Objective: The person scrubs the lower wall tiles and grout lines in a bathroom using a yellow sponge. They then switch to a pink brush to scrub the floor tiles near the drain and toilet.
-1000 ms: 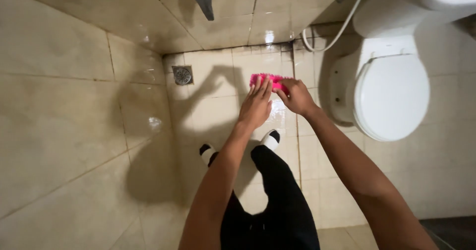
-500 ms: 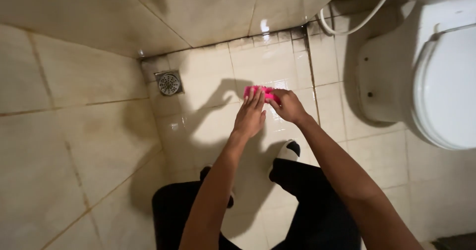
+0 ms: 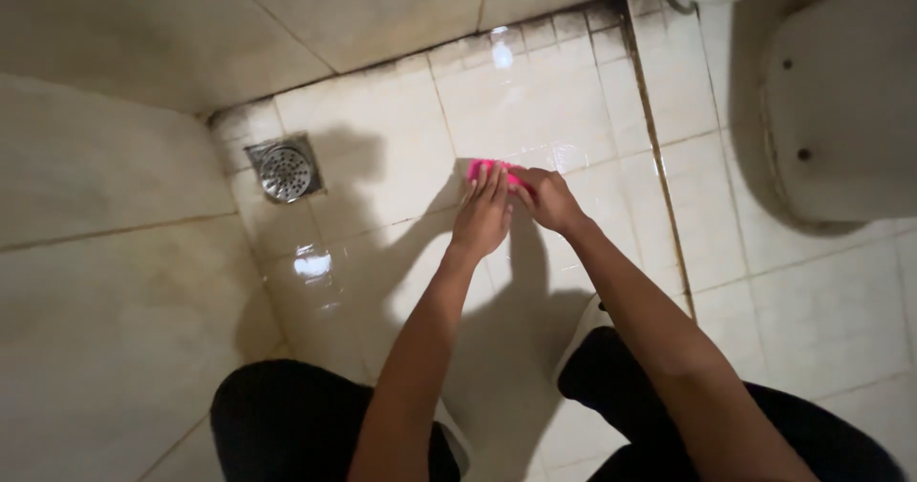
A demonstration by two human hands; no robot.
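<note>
Both hands on a pink scrubbing pad, wet floor tiles.

The left hand (image 3: 482, 216) lies flat, fingers extended, pressing the pink pad (image 3: 492, 171); the right hand (image 3: 546, 198) is curled around its far edge. The pad sits right of the floor drain (image 3: 285, 170), well apart. Both arms are extended downward. Scrubbing appears under way; steady pressure is called for.

**Wet tiled floor beneath you**

You stand on a glossy, wet cream tiled floor (image 3: 401, 138) with dark grime along its far edge by the wall. A round metal drain (image 3: 286, 169) sits in its far left corner. The white toilet base (image 3: 841, 109) rests at the right edge.
</note>
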